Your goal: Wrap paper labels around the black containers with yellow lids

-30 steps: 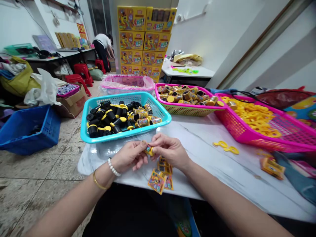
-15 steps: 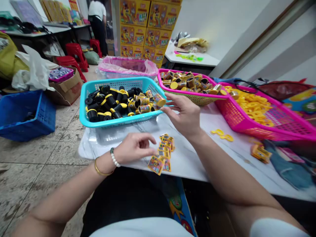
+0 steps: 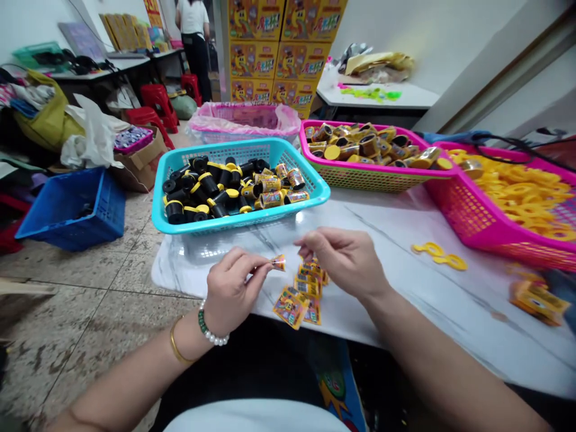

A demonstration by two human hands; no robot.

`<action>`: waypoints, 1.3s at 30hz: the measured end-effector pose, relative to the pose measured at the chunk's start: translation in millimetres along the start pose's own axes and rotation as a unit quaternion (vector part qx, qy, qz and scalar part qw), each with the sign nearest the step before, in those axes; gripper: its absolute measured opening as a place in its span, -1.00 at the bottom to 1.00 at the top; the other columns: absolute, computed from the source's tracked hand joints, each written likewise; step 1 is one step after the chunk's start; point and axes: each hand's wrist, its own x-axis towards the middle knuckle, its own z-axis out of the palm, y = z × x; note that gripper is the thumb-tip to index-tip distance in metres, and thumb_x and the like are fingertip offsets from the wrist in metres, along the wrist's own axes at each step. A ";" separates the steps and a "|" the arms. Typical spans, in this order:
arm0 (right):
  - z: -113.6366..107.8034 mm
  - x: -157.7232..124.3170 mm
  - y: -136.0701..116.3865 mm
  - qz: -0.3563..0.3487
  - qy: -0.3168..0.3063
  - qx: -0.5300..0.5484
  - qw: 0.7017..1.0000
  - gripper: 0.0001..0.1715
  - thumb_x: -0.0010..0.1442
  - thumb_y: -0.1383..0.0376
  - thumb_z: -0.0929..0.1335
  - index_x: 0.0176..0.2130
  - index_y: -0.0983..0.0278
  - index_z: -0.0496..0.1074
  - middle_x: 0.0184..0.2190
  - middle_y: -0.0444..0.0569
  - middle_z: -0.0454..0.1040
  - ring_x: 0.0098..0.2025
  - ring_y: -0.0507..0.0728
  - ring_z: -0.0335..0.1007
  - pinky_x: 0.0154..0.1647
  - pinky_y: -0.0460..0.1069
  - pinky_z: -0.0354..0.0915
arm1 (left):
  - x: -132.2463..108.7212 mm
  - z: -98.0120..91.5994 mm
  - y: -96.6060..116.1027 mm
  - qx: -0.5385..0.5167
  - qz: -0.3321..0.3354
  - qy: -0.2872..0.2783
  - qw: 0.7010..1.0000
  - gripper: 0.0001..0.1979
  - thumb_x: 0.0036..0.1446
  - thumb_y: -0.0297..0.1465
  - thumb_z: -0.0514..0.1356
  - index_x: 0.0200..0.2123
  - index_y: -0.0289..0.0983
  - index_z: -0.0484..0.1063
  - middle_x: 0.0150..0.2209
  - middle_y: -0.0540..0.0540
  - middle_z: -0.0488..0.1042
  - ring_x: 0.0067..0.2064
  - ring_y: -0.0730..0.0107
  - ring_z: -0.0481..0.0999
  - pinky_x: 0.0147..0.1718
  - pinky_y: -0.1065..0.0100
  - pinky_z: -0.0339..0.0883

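My left hand (image 3: 234,289) pinches a small orange sticker label (image 3: 278,261) by its edge, just above the white table. My right hand (image 3: 344,259) hovers beside it, fingers curled loosely, thumb and forefinger close to the label; nothing shows in it. A pile of the same stickers (image 3: 303,293) lies on the table under my hands. Behind them, a turquoise basket (image 3: 315,193) holds black-and-yellow cylinders, some wrapped in labels.
A pink basket (image 3: 360,177) of labelled cylinders and another pink basket (image 3: 468,219) of yellow rings stand at the right. Two yellow rings (image 3: 440,255) lie loose. A blue crate (image 3: 72,210) sits on the floor at left. A person (image 3: 194,24) stands far back by stacked yellow cartons.
My right hand dropped a labelled cylinder into the turquoise basket and came back toward me. My left hand picked a sticker from the pile and lifted it.
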 end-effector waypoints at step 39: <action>37.0 -11.2 -12.9 -0.093 -0.010 -0.013 0.995 -0.67 0.34 0.17 0.35 -0.44 0.23 0.48 -0.56 -0.14 0.46 -0.51 0.04 0.37 -0.47 -0.08 0.30 | -7.1 -5.9 26.6 -0.155 -0.184 0.144 0.960 -0.95 0.17 -0.42 0.33 -0.30 -0.26 0.61 -0.45 -0.02 0.48 -0.49 0.52 0.41 -0.52 0.49 0.32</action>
